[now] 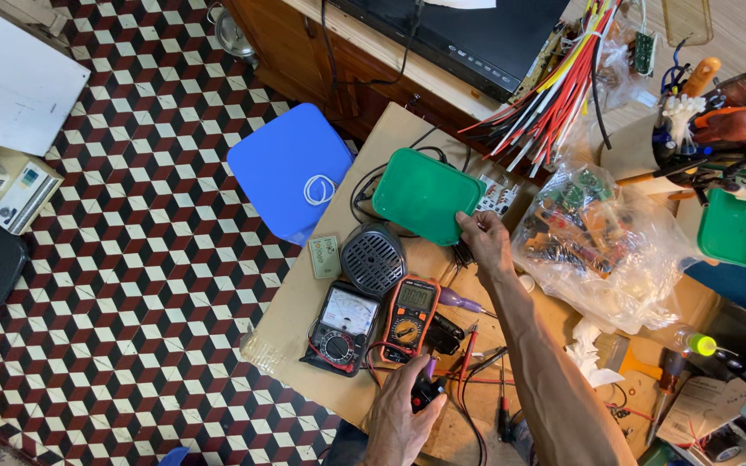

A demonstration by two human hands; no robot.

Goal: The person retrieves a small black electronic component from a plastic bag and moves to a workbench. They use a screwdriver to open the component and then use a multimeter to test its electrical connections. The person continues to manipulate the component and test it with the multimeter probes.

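Left hand (403,414): closed round a small dark device (426,393), mostly hidden.
Right hand (483,242): fingers pinch green tray (427,194) edge; contents unseen.

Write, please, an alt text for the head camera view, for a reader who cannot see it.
Seen from above, a person's right hand grips the edge of a green plastic lid over a cluttered workbench, while the left hand holds a small black device. Two multimeters, a round speaker and coloured wires lie around.
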